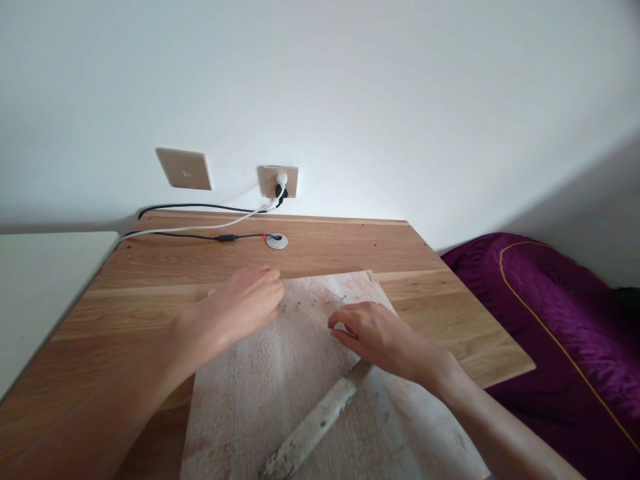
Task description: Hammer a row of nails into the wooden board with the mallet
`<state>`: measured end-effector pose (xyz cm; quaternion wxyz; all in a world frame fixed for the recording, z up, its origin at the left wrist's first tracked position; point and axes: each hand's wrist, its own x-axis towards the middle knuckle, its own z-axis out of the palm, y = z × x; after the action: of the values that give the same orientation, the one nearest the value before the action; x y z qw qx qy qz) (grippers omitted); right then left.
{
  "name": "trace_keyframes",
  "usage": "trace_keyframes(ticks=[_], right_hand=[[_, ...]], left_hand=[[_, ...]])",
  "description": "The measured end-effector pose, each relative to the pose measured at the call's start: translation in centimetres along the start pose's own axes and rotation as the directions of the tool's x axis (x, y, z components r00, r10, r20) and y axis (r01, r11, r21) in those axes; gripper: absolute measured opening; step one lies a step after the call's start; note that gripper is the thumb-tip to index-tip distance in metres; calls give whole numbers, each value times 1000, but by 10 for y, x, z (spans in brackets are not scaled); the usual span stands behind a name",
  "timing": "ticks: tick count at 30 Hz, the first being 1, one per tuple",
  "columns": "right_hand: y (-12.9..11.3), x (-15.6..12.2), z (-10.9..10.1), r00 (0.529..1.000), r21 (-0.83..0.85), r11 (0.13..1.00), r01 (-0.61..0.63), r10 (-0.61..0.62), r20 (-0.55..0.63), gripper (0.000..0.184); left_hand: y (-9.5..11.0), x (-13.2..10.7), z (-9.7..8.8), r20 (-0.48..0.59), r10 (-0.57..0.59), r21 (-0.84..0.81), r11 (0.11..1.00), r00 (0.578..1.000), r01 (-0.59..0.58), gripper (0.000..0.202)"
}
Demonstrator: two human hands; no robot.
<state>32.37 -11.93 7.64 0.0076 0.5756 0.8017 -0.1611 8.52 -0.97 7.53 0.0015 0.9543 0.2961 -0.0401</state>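
Note:
A pale, worn wooden board [240,400] lies on the wooden tabletop. Several small nails or screws [313,302] stand in a row near its far edge. My left hand [257,293] is closed over the board's far left part, its fingertips turned away, so anything in them is hidden. My right hand [373,333] hovers at the right end of the row, thumb and forefinger curled together in a pinch; I cannot make out anything between them. Below it, a tool with a worn, whitish handle [315,427] rests slantwise on the board, its far end hidden by my right hand.
Behind the wooden tabletop [450,313], a wall socket [278,181] holds plugs with black and white cables [200,228]. A round cable grommet [277,241] sits near the back edge. Purple fabric [560,320] lies to the right, a white surface [45,287] to the left.

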Motion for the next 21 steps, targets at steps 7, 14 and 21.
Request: trace_keyframes(ticks=[7,14,21], right_hand=[[0,4,7,1000,22,999,25,-25,17,15],[-2,5,6,999,43,999,26,-28,27,16],[0,8,13,999,55,998,22,-24,34,15]], left_hand=[[3,-5,-4,-3,48,-103,994,999,-48,25],[34,2,1,15,277,-258,929,961,-264,19],[46,12,22,-16,311,-241,921,950,-306,19]])
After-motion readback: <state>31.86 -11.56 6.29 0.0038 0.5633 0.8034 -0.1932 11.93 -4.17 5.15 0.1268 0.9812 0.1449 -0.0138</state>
